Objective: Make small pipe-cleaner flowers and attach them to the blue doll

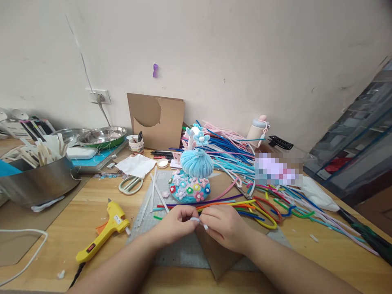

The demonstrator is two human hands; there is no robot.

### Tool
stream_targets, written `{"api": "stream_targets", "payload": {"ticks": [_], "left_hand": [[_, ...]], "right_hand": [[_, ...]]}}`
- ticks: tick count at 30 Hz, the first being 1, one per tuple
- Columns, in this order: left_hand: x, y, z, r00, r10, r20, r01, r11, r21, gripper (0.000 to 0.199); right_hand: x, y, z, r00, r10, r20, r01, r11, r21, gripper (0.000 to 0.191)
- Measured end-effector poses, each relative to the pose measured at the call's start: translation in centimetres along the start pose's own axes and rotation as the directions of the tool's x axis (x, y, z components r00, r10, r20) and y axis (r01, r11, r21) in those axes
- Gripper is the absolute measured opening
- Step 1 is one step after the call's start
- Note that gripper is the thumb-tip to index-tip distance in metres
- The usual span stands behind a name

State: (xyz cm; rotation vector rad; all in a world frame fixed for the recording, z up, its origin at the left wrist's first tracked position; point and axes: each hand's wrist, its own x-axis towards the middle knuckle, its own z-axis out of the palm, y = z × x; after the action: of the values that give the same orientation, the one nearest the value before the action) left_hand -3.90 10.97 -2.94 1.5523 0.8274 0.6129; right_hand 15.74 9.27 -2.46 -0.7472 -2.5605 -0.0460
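Note:
Close together over the cutting mat (147,216), my left hand (179,224) and my right hand (226,228) both have their fingers closed in a pinch. Between them is a small whitish piece (194,219) that looks like a short bit of pipe cleaner; the fingers hide most of it. Just beyond stands a blue pipe-cleaner ornament (197,164), its base (190,190) covered in small colourful flowers and a blue flower (201,138) on top. Several coloured pipe cleaners (235,204) lie right behind my fingers. Under my right hand is a piece of brown cardboard (216,255).
A yellow glue gun (107,232) lies at left, near scissors (131,185) and clear-white glue sticks (159,192). A metal pot (39,183) of sticks stands far left. Bundled pipe cleaners (223,147), a bottle (257,131) and cut cardboard (171,126) are along the wall.

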Motion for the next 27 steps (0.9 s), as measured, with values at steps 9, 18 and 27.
{"api": "stream_targets", "payload": {"ticks": [9, 18, 27], "left_hand": [[0.4, -0.5, 0.1, 0.999, -0.048, 0.005, 0.048, 0.985, -0.167, 0.018], [0.1, -0.2, 0.5, 0.995, -0.082, -0.051, 0.082, 0.997, -0.003, 0.018], [0.1, 0.5, 1.2, 0.959, 0.196, -0.205, -0.13, 0.946, 0.298, 0.018]], "right_hand": [[0.0, 0.6, 0.2, 0.999, 0.05, -0.001, -0.049, 0.994, 0.094, 0.019], [-0.1, 0.2, 0.2, 1.0, 0.024, -0.014, -0.024, 0.999, 0.031, 0.023], [0.1, -0.4, 1.4, 0.894, 0.448, -0.01, -0.363, 0.739, 0.568, 0.027]]}}
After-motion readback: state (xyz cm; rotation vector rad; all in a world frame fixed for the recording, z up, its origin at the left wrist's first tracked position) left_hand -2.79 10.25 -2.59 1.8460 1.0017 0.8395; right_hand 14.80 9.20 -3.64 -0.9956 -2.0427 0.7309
